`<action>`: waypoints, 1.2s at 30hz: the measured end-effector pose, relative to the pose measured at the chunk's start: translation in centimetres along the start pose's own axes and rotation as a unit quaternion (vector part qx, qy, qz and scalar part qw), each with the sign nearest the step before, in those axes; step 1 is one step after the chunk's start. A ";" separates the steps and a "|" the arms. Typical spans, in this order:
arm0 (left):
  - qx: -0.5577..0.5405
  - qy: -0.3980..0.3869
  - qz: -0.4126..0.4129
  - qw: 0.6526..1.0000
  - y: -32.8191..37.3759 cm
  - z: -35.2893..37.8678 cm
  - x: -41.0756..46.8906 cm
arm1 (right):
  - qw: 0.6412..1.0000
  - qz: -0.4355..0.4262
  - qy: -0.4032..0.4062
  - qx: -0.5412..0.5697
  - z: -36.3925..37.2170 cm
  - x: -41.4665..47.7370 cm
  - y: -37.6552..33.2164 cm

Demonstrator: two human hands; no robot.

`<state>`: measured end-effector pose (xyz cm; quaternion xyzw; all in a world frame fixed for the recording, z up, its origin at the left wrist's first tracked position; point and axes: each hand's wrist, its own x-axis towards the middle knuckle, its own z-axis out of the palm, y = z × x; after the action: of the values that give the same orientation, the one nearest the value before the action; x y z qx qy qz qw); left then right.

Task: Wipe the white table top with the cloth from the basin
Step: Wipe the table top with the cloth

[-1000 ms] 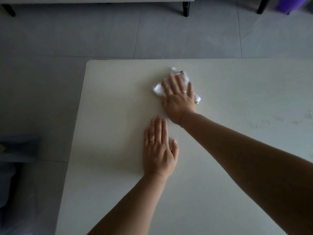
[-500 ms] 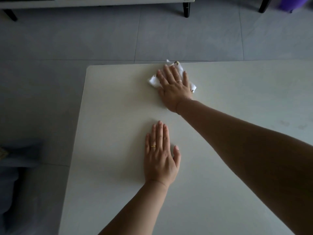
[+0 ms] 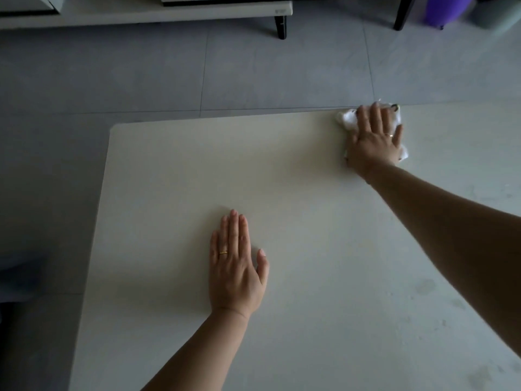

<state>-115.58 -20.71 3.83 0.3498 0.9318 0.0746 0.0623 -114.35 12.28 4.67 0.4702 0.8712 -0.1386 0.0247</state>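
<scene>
The white table top [image 3: 174,176] fills most of the view. A small crumpled white cloth [image 3: 347,118] lies at the table's far edge, to the right of centre. My right hand [image 3: 373,136] presses flat on it, fingers spread toward the far edge, covering most of the cloth. My left hand [image 3: 235,266] rests palm down on the bare table, nearer to me and left of centre, fingers together, holding nothing. No basin is in view.
Grey tiled floor [image 3: 141,74] lies beyond and left of the table. A low white bench with a black leg [image 3: 280,25] stands at the back. A purple object [image 3: 442,9] sits at the top right. Faint smudges [image 3: 425,286] mark the table's right side.
My right hand has slid the cloth along the far edge toward the right. My left hand has stayed flat in place on the table.
</scene>
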 end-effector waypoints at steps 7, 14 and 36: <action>0.013 0.000 -0.004 1.000 0.1 0.0 0.0 | 0.973 -0.231 -0.027 -0.008 3.4 -6.9 -7.7; 0.018 -0.003 0.000 1.000 0.1 0.0 0.0 | 0.990 -0.137 0.003 0.014 0.7 -6.0 4.0; -0.020 -0.042 0.056 0.997 9.2 2.3 -6.3 | 0.999 0.032 0.014 0.037 0.6 -15.9 12.4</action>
<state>-104.54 -17.81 3.70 0.4031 0.9056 0.0817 0.1035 -95.30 5.68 4.16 0.5008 0.8501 -0.1627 -0.0005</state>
